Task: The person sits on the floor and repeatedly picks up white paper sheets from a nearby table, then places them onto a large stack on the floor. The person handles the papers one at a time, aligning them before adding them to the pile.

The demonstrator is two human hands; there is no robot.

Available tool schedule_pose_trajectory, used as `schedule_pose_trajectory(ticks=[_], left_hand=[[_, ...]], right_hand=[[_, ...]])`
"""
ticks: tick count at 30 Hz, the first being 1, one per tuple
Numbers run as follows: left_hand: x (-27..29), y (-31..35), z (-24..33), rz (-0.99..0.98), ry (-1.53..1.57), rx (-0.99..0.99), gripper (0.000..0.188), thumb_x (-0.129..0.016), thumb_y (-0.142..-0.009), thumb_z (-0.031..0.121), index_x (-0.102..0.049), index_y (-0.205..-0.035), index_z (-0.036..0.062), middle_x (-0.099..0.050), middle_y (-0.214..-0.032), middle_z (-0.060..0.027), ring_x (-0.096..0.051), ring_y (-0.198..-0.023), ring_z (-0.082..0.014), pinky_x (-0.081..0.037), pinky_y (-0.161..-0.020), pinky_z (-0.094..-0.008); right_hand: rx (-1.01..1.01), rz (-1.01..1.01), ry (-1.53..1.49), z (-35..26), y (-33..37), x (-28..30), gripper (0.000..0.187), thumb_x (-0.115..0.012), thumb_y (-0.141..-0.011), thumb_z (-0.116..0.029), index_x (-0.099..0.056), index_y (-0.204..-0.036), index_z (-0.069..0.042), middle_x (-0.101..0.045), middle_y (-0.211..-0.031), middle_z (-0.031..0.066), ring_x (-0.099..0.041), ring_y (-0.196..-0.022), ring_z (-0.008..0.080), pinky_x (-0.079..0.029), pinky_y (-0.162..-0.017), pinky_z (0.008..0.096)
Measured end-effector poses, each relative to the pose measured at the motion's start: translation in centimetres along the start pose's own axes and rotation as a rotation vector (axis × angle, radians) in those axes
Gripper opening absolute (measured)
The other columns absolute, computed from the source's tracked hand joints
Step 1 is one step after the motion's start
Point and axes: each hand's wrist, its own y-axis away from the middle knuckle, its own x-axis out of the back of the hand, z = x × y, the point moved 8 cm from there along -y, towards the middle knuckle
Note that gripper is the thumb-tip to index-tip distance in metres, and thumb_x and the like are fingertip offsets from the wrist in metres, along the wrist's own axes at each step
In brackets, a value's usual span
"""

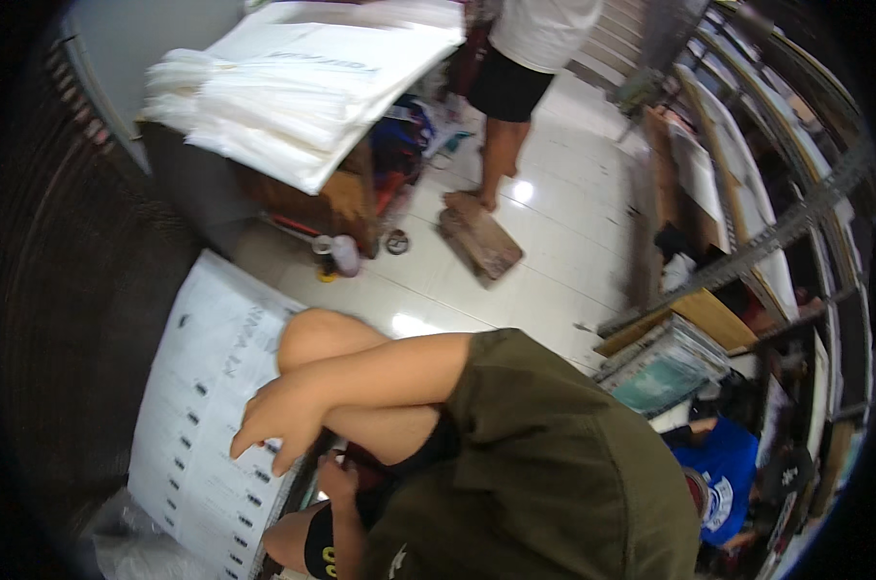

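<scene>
A stack of white printed sheets (206,367), flat, pale and slightly glossy, lies slantwise at the left, just beside the wearer's bare knee. A row of small dark blocks runs down the middle of its top face and another along the edge nearer the wearer, with fine lines between. The right hand (288,411) rests over that edge, fingers bent, thumb and forefinger a little parted; whether they pinch anything I cannot tell. The left hand (337,476) is by the edge, half in shadow, its grip unclear.

A crumpled clear plastic bag (143,551) touches the near end; its contents cannot be made out. On the floor stand a pinkish-white container (345,255) and, beside it, a small jar (323,253), contents unclear. The metal rack (776,230) holds flat goods, among them a clear-wrapped greenish pack (665,372).

Large grey lettering marks both the sheets and a second white pile (312,58) on the counter (360,184); a blue cloth (723,474) bears a white print
</scene>
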Motion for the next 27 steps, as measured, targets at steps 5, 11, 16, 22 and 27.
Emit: schedule_pose_trajectory(ticks=[5,11,16,22,27], left_hand=[[1.7,-0.4,0.5,0.083,0.249,-0.015,0.032,-0.07,-0.065,0.016,-0.06,-0.093,0.0052,-0.055,-0.078,-0.0131,-0.058,-0.079,-0.0328,-0.047,-0.07,-0.0435],[3.8,0.3,-1.4,0.31,0.396,0.119,0.03,-0.074,-0.069,0.021,-0.057,-0.09,0.0077,-0.049,-0.069,-0.0076,-0.052,-0.065,-0.026,-0.043,-0.061,-0.0383],[4.2,1.2,-2.4,0.38,0.458,0.159,0.028,-0.075,-0.071,0.025,-0.059,-0.087,0.007,-0.048,-0.065,-0.0056,-0.051,-0.061,-0.0226,-0.042,-0.058,-0.0354],[4.4,1.0,-2.3,0.376,0.497,0.162,0.027,-0.074,-0.073,0.027,-0.061,-0.084,0.0068,-0.049,-0.063,-0.0041,-0.051,-0.059,-0.0196,-0.041,-0.056,-0.0341],[4.7,1.0,-2.0,0.401,0.531,0.146,0.029,-0.073,-0.075,0.031,-0.06,-0.084,0.007,-0.049,-0.06,-0.004,-0.05,-0.055,-0.0179,-0.04,-0.052,-0.0328]], right_hand=[[0.214,0.47,-0.171,-4.5,3.4,7.4,0.053,-0.07,-0.078,-0.014,-0.052,-0.127,-0.005,-0.061,-0.106,0.0143,-0.061,-0.083,0.0224,-0.049,-0.076,0.0312],[0.104,1.35,0.185,-5.5,15.6,23.5,0.042,-0.067,-0.082,-0.019,-0.054,-0.118,-0.003,-0.059,-0.109,0.0088,-0.059,-0.092,0.0155,-0.048,-0.078,0.0299],[0.007,2.034,-0.218,5.7,29.0,39.0,0.077,-0.072,-0.076,-0.04,-0.036,-0.134,-0.004,-0.051,-0.118,0.0125,-0.052,-0.102,0.0218,-0.047,-0.079,0.0361],[-0.347,2.064,-0.331,12.3,32.9,45.3,0.124,-0.081,-0.058,-0.057,-0.012,-0.144,-0.001,-0.035,-0.135,0.0225,-0.042,-0.117,0.0337,-0.031,-0.1,0.0536],[-0.18,1.795,-0.487,16.1,30.7,49.2,0.053,-0.072,-0.08,-0.027,-0.053,-0.121,0.0,-0.058,-0.109,0.0144,-0.059,-0.092,0.028,-0.05,-0.084,0.0452]])
